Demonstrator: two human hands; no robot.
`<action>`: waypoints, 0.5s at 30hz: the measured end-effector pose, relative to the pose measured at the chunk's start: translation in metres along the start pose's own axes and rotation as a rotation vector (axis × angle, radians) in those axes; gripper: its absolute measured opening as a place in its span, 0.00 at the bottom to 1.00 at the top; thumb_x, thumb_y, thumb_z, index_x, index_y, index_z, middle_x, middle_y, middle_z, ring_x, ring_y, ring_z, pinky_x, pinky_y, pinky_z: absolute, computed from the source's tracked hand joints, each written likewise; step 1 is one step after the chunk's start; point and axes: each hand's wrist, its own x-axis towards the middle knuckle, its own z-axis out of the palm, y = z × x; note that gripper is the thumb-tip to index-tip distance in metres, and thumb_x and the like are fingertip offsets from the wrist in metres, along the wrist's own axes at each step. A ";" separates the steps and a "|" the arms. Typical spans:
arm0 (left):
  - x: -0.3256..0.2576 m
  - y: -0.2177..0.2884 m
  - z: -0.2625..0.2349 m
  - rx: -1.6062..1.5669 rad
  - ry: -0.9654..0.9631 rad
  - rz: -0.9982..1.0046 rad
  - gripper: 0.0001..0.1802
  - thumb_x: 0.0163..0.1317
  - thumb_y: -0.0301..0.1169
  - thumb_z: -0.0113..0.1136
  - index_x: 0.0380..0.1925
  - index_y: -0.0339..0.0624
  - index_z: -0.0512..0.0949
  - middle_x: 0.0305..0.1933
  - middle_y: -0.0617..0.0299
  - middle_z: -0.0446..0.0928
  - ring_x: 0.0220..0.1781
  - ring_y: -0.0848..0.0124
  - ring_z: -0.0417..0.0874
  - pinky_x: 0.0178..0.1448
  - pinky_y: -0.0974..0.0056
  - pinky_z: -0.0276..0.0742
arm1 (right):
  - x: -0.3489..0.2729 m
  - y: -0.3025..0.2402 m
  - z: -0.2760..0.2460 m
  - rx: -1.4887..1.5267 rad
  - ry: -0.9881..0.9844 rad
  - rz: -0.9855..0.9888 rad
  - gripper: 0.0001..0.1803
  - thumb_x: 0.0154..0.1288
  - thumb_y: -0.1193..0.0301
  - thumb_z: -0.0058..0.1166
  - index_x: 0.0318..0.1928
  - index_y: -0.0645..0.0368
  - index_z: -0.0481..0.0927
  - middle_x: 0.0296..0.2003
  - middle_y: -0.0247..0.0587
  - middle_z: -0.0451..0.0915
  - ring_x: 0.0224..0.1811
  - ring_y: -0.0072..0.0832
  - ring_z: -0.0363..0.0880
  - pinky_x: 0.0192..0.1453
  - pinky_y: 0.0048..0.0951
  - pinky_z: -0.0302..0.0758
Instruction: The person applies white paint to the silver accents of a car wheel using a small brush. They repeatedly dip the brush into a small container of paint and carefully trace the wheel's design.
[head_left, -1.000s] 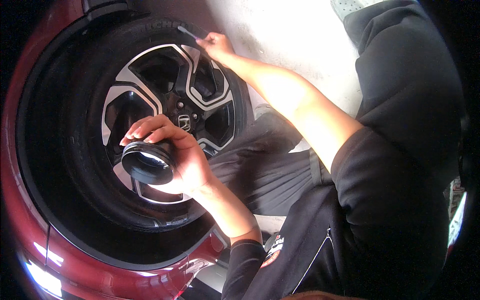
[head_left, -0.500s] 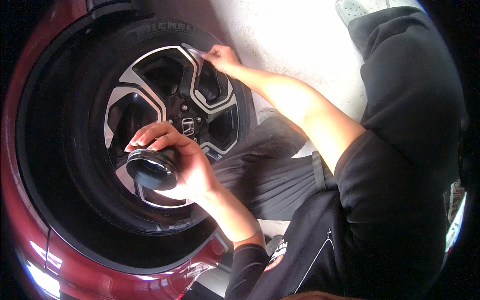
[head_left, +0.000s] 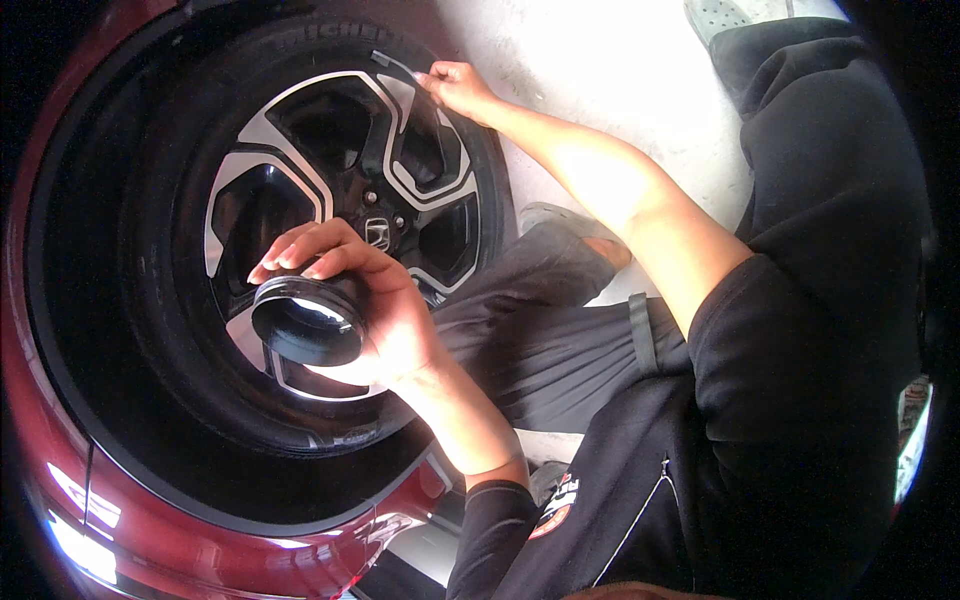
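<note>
My left hand (head_left: 385,315) is wrapped round a small black round pot (head_left: 307,322), its mouth tilted toward me. Light glints off the glossy inside; whether it holds liquid is hard to tell. Up at the top of the wheel, my right hand (head_left: 458,90) pinches a thin brush (head_left: 393,65) with a dark, narrow head. That head lies over the black tyre (head_left: 250,85), just outside the rim's edge; contact cannot be made out. Behind the left hand, the black and silver alloy wheel (head_left: 265,130) is partly hidden.
A dark red car body (head_left: 160,540) curves around the wheel arch at left and below. My bent leg in dark trousers (head_left: 540,370) lies close beside the wheel. Pale floor (head_left: 590,80) stretches beyond my right arm, with a grey clog (head_left: 715,18) at the top.
My right hand has moved up and slightly right with the brush, from the silver rim spoke out to the tyre. The left hand holds the pot in nearly the same place.
</note>
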 end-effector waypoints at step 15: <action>0.004 -0.011 0.002 -0.039 -0.019 -0.008 0.15 0.53 0.20 0.67 0.42 0.39 0.79 0.46 0.60 0.79 0.51 0.67 0.80 0.56 0.61 0.83 | 0.024 -0.015 -0.040 0.140 -0.302 0.253 0.23 0.74 0.47 0.57 0.41 0.56 0.86 0.23 0.26 0.78 0.23 0.13 0.67 0.28 0.19 0.64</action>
